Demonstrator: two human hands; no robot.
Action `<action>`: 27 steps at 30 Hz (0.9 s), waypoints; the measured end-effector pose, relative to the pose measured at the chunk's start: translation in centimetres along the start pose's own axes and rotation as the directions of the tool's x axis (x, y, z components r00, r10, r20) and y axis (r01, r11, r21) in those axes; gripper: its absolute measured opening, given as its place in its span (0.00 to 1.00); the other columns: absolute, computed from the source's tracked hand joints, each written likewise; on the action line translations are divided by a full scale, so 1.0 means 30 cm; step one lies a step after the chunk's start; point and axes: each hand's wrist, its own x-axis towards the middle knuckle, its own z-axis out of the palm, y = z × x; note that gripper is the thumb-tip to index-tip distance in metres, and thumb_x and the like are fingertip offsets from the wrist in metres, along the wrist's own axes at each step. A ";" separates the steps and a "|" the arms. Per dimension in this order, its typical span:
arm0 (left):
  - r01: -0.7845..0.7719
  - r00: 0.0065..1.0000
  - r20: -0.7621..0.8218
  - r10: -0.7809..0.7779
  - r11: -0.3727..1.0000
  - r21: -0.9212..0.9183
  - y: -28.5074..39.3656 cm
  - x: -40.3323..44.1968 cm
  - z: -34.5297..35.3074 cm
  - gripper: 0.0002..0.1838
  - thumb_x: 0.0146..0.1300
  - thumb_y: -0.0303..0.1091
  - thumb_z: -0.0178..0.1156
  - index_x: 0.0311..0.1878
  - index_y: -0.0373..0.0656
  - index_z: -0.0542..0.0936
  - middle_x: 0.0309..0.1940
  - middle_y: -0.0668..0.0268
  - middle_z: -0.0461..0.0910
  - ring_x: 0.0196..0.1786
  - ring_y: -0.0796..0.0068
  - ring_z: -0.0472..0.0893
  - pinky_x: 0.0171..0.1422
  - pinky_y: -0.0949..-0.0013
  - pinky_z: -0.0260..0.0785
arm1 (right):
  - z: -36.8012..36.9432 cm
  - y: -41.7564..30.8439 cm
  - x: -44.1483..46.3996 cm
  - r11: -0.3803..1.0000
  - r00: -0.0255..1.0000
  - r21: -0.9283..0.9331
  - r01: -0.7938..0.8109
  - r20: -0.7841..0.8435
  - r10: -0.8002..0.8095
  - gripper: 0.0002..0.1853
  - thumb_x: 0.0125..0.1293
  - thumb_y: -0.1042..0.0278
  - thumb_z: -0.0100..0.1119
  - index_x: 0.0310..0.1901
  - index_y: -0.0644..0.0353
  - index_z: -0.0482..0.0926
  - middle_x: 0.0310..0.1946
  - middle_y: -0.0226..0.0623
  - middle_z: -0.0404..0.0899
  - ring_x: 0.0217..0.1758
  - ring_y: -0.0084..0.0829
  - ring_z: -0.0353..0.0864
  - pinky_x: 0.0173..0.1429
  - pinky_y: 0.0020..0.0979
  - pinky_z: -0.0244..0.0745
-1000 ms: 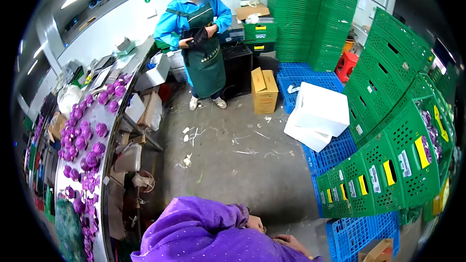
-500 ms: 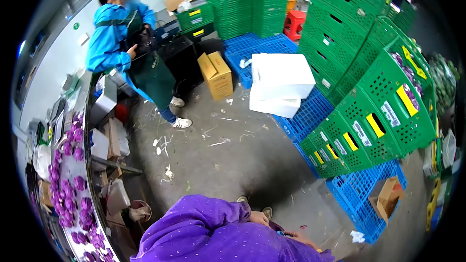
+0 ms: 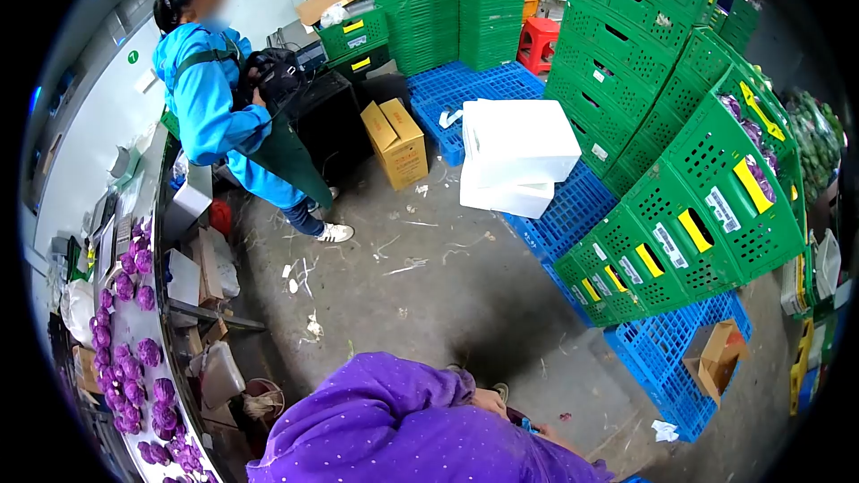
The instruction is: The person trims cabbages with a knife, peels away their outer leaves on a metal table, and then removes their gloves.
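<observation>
Low in the head view, my left hand [image 3: 489,402] comes out of a purple dotted sleeve [image 3: 385,389], in front of my body. My right hand [image 3: 557,440] is close by on the right, partly covered by the purple clothing. Between the two hands a small dark reddish piece [image 3: 515,415] shows, with a bright blue bit [image 3: 531,427] beside it. Both hands look closed around this, but its kind cannot be made out. Most of the fingers are hidden.
A person in a blue jacket [image 3: 204,89] stands at back left, holding a black bag [image 3: 271,76]. Purple cabbages [image 3: 148,351] lie on the left table. Green crates [image 3: 658,241] and white foam boxes [image 3: 519,139] stand on blue pallets [image 3: 573,206]. A cardboard box [image 3: 395,145] stands behind.
The other person has turned and shifted slightly left, the black bag now raised higher. My left hand has moved slightly right; both hands stay close together.
</observation>
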 end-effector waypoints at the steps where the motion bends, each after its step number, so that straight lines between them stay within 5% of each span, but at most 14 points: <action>1: -0.019 1.000 -0.009 0.019 0.999 0.048 0.007 -0.009 -0.006 0.20 0.61 0.46 0.59 0.45 0.37 0.81 0.39 0.63 0.83 0.45 0.76 0.78 0.51 0.71 0.68 | 0.008 -0.012 0.001 1.000 1.000 -0.003 0.004 -0.007 -0.004 0.29 0.62 0.51 0.55 0.57 0.67 0.72 0.46 0.34 0.78 0.48 0.25 0.74 0.56 0.28 0.67; 8: -0.065 0.995 -0.056 0.077 0.977 0.201 0.028 -0.021 0.009 0.17 0.58 0.44 0.58 0.40 0.38 0.81 0.34 0.64 0.82 0.39 0.75 0.78 0.44 0.69 0.68 | 0.012 -0.023 0.031 0.996 0.997 0.065 -0.057 0.049 0.054 0.26 0.61 0.54 0.58 0.54 0.67 0.73 0.44 0.35 0.78 0.49 0.24 0.73 0.58 0.28 0.65; 11: 0.048 0.998 -0.059 -0.037 0.981 0.191 0.075 -0.034 0.013 0.17 0.61 0.42 0.53 0.43 0.38 0.78 0.36 0.59 0.80 0.41 0.66 0.79 0.44 0.63 0.68 | 0.050 0.005 0.017 0.990 0.972 0.106 -0.092 -0.208 0.112 0.28 0.61 0.52 0.57 0.55 0.67 0.73 0.50 0.40 0.76 0.55 0.28 0.71 0.62 0.30 0.61; 14: 0.074 0.996 -0.064 -0.067 0.991 0.115 0.065 -0.030 0.013 0.18 0.59 0.44 0.55 0.41 0.38 0.79 0.33 0.59 0.80 0.40 0.72 0.78 0.45 0.65 0.68 | 0.002 0.066 0.078 0.992 0.996 0.085 -0.091 0.019 0.089 0.30 0.61 0.50 0.57 0.57 0.66 0.72 0.54 0.45 0.74 0.61 0.32 0.68 0.66 0.32 0.58; 17: 0.040 0.996 -0.085 -0.036 0.998 0.047 0.081 -0.057 0.019 0.15 0.59 0.41 0.56 0.41 0.38 0.79 0.33 0.65 0.80 0.40 0.78 0.76 0.47 0.69 0.67 | 0.011 0.068 0.080 0.999 0.997 0.041 0.021 0.069 -0.024 0.31 0.60 0.48 0.56 0.58 0.65 0.71 0.55 0.44 0.74 0.60 0.33 0.69 0.66 0.32 0.59; 27: 0.075 0.997 -0.011 -0.075 0.993 0.091 0.164 0.031 0.014 0.12 0.57 0.39 0.54 0.38 0.40 0.76 0.32 0.66 0.78 0.40 0.77 0.75 0.48 0.70 0.66 | -0.006 -0.066 -0.076 0.996 0.990 0.021 0.083 -0.116 -0.080 0.25 0.61 0.52 0.57 0.50 0.68 0.76 0.38 0.38 0.79 0.42 0.25 0.74 0.50 0.30 0.68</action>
